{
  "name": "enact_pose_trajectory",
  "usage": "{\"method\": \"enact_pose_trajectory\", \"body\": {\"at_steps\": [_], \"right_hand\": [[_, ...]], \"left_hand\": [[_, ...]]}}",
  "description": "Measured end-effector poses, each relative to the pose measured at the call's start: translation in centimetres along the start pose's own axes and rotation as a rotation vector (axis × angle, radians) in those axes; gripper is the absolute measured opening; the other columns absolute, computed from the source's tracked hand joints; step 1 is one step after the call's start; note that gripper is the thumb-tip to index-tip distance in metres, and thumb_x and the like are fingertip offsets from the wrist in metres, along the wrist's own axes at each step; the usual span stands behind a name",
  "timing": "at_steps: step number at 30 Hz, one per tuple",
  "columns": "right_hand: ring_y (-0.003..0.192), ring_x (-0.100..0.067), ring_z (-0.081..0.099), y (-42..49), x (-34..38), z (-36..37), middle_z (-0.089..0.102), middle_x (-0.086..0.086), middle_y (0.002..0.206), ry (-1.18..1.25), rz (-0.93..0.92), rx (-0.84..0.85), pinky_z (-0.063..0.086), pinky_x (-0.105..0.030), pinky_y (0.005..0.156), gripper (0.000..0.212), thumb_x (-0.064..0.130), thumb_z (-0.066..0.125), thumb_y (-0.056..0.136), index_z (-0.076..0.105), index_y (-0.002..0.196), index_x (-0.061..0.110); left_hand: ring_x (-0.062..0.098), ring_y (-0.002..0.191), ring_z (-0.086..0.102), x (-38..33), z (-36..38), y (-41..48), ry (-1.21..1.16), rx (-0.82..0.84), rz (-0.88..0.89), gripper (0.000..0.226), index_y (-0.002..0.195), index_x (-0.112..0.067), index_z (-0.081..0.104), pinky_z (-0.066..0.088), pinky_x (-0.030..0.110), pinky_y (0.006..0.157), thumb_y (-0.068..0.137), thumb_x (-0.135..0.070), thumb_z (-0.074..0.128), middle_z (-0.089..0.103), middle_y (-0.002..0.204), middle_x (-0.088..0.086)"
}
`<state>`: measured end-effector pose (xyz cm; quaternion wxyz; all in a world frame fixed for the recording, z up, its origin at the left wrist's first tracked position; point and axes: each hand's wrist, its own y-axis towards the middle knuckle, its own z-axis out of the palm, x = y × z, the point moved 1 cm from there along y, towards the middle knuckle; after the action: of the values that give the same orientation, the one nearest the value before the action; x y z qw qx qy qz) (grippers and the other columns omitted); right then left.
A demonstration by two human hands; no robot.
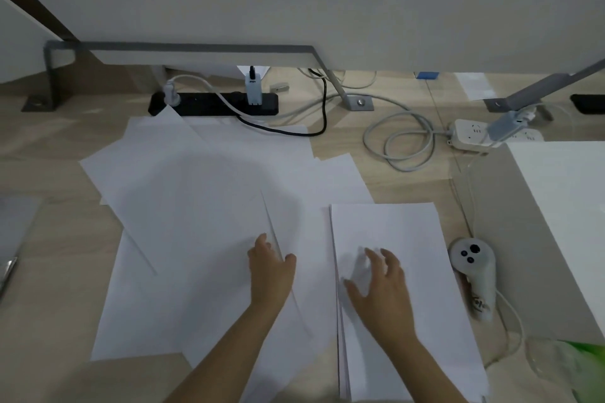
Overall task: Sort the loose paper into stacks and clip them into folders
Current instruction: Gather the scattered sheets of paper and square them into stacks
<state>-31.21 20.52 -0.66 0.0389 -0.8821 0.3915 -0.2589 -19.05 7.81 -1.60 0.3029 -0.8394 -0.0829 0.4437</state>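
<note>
Pale wood desktop (pixel 55 298) holds loose sheets (pixel 196 206) fanned under and beyond the left hand (pixel 271 271), fingers flat and together, while the squared stack (pixel 393 226) lies just to their right, long axis pointing away, beneath the spread-fingered right hand (pixel 383 288).

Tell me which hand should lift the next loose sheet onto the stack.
Probably left. The left hand lies on the scattered loose white paper sheets, by one sheet's edge. The right hand, fingers spread, is over the neat white paper stack, apart from the loose ones.
</note>
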Motion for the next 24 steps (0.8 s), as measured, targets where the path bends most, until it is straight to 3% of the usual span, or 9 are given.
{"method": "enact_pose_trajectory", "body": {"at_steps": [3,6,8,14,18,21,24], "right_hand": [[0.131,-0.038,0.040,-0.5,1.4,2.1,0.035,-0.020,0.146,-0.149,0.023,0.042,0.037,-0.045,0.106,0.078,0.046,0.067,0.076,0.037,0.140,0.014],[0.141,-0.036,0.024,-0.8,2.1,2.9,0.019,-0.016,0.154,-0.225,0.047,0.078,0.029,-0.045,0.111,0.073,0.045,0.053,0.085,0.022,0.146,0.018],[0.142,-0.035,0.020,-0.8,2.2,3.2,0.015,-0.015,0.156,-0.253,0.048,0.083,0.029,-0.045,0.111,0.071,0.043,0.047,0.086,0.019,0.146,0.019],[0.123,-0.042,0.049,-0.5,1.9,4.0,0.048,-0.021,0.138,-0.350,0.064,0.061,0.049,-0.051,0.090,0.068,0.038,0.068,0.071,0.049,0.131,0.014],[0.108,-0.042,0.060,-0.4,1.6,4.0,0.058,-0.022,0.125,-0.370,0.057,0.074,0.055,-0.050,0.076,0.069,0.036,0.077,0.060,0.056,0.121,0.011],[0.112,-0.041,0.058,-0.4,1.6,4.1,0.056,-0.021,0.128,-0.372,0.046,0.063,0.054,-0.048,0.079,0.068,0.034,0.075,0.063,0.055,0.123,0.011],[0.116,-0.040,0.055,-0.4,1.7,4.2,0.053,-0.020,0.131,-0.367,0.062,0.048,0.053,-0.049,0.083,0.066,0.035,0.072,0.067,0.053,0.125,0.012]], "left_hand": [[0.020,0.083,0.056,-0.4,-0.1,0.9,-0.149,0.066,-0.147,0.044,0.127,-0.008,0.041,0.042,0.026,0.060,0.085,-0.013,0.056,0.059,0.105,0.007],[0.018,0.084,0.058,-0.4,0.1,1.4,-0.132,0.174,-0.119,0.026,0.107,-0.013,0.050,0.047,0.030,0.071,0.084,-0.018,0.060,0.060,0.093,0.000],[0.020,0.091,0.058,-0.6,0.4,1.3,-0.051,0.227,-0.078,0.022,0.103,-0.019,0.048,0.048,0.034,0.082,0.084,-0.021,0.060,0.058,0.097,-0.001],[0.022,0.112,0.036,-0.9,0.6,1.2,0.262,0.092,0.074,0.017,0.092,-0.012,0.047,0.033,0.027,0.080,0.083,-0.020,0.058,0.040,0.119,0.007],[0.022,0.127,0.030,-0.3,0.1,1.3,0.485,0.008,0.315,0.033,0.112,-0.013,0.051,0.031,0.028,0.101,0.084,-0.028,0.058,0.040,0.132,0.003],[0.022,0.121,0.039,-0.3,0.0,1.8,0.546,0.050,0.357,0.034,0.113,-0.014,0.051,0.034,0.030,0.100,0.085,-0.033,0.057,0.053,0.121,0.001],[0.022,0.093,0.055,-0.7,-0.2,1.8,0.444,0.145,0.283,0.024,0.101,-0.013,0.055,0.044,0.031,0.081,0.090,-0.035,0.052,0.059,0.092,0.002]]}}
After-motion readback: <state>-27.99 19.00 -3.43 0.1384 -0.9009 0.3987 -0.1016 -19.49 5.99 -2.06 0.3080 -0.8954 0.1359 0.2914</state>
